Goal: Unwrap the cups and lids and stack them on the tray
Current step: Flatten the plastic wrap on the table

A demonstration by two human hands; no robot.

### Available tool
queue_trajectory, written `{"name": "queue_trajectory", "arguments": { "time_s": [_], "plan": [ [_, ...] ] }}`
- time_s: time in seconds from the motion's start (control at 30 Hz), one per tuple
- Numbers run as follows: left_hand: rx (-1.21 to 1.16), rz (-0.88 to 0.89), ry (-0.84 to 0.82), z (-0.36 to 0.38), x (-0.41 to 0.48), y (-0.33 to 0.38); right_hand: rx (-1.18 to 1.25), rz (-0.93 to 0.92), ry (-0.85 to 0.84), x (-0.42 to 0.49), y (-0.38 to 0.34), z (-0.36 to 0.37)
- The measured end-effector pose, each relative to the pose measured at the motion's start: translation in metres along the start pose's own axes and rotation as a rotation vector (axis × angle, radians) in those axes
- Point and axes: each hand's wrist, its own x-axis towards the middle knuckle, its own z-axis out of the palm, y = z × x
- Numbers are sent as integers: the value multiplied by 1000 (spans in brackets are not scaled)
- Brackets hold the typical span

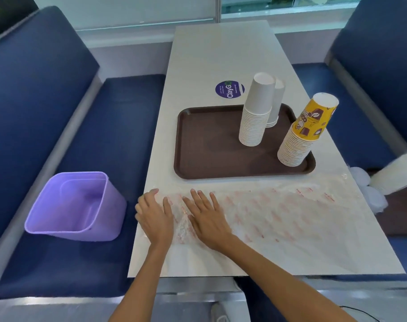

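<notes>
A brown tray (209,145) lies on the white table. On it stand a tall upside-down stack of white cups (256,115), a shorter white stack (277,101) behind it, and a leaning stack of yellow printed cups (304,133) at the tray's right corner. An empty clear plastic wrapper (279,210) with red print lies flat along the table's near side. My left hand (155,217) and my right hand (207,217) press flat on the wrapper's left end, fingers straight.
A purple bin (77,205) sits on the blue bench at the left. On the right bench lie a wrapped stack of white cups (397,173) and white lids (369,194). A round purple sticker (230,89) is on the table beyond the tray.
</notes>
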Motion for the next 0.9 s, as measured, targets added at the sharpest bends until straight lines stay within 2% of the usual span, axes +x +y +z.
{"name": "queue_trajectory", "arguments": {
  "time_s": [0.13,0.33,0.5,0.63,0.77,0.9],
  "plan": [
    [-91,211,-45,7,-16,-8,18,-19,87,9,-12,3],
    [-127,150,-226,21,-26,-27,77,91,17,16,-30,17],
    [-8,244,-300,22,-28,-28,85,44,-9,13,-17,30],
    [198,307,-319,28,-27,-35,84,19,-27,11,-5,31],
    [224,280,-321,29,-28,-33,120,6,27,-2,27,28],
    [245,286,-334,27,-27,-32,149,127,51,-15,60,18]
  ]
}}
